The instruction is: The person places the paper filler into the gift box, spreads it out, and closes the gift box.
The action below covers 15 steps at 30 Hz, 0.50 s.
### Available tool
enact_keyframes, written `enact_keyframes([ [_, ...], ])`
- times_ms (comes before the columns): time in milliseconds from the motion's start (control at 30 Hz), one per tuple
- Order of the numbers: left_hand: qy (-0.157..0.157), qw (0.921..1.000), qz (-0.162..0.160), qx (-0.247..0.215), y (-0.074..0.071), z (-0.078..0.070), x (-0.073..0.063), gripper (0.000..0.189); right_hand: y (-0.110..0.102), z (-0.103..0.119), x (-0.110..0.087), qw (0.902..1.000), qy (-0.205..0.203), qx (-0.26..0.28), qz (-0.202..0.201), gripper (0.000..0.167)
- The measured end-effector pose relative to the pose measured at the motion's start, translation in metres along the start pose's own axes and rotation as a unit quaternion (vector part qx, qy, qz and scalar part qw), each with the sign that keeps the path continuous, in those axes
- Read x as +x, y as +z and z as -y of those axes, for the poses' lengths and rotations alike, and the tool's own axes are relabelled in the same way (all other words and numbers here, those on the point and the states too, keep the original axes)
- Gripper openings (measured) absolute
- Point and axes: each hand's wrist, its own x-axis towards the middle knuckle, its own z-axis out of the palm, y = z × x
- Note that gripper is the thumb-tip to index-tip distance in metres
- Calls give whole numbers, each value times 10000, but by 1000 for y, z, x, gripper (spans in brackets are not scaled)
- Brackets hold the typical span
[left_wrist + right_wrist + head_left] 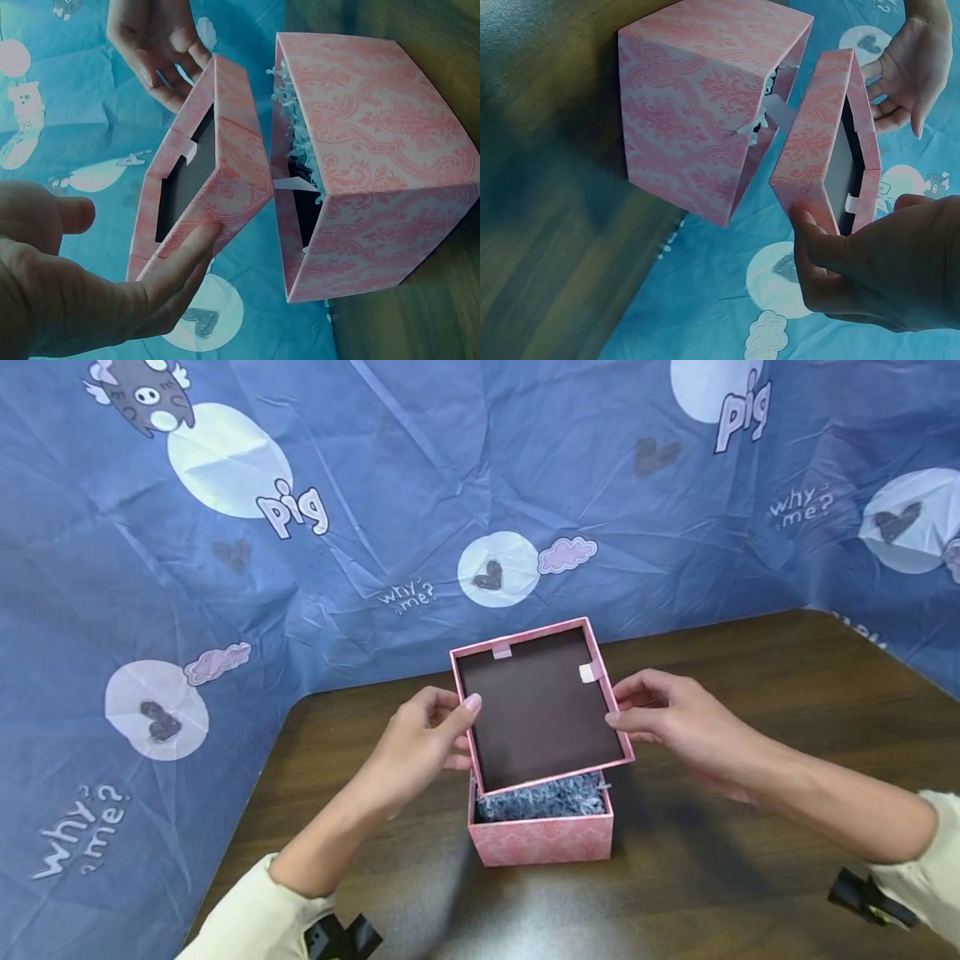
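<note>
A pink patterned box lid [543,710] with a dark inside hangs tilted above its box [543,842], its hollow side turned up toward the head view. My left hand [423,735] holds the lid by its left side, fingers along the outer wall and thumb over the rim. On the opposite side, my right hand [675,722] holds the right wall between thumb and fingers. The box stands open on the table with bluish shredded paper [543,797] inside. Both wrist views show the lid [240,165] apart from most of the box rim [750,176].
The brown wooden table [750,693] lies under the box. Behind it and at the sides hangs a blue printed cloth [405,468]. Small pale ribbon tabs [588,672] sit on the lid's inner edge.
</note>
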Motion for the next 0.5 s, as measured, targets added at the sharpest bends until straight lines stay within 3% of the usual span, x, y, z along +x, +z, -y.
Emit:
enact_keyframes([
  [200, -87, 9972, -19, -742, -3, 2, 2, 38, -2, -5, 7, 9962, 16, 865, 54, 30],
  [500, -184, 9875, 322, -1530, -10, 3, 1, 42, -10, -16, 12, 9823, 6, 1869, 97, 23],
])
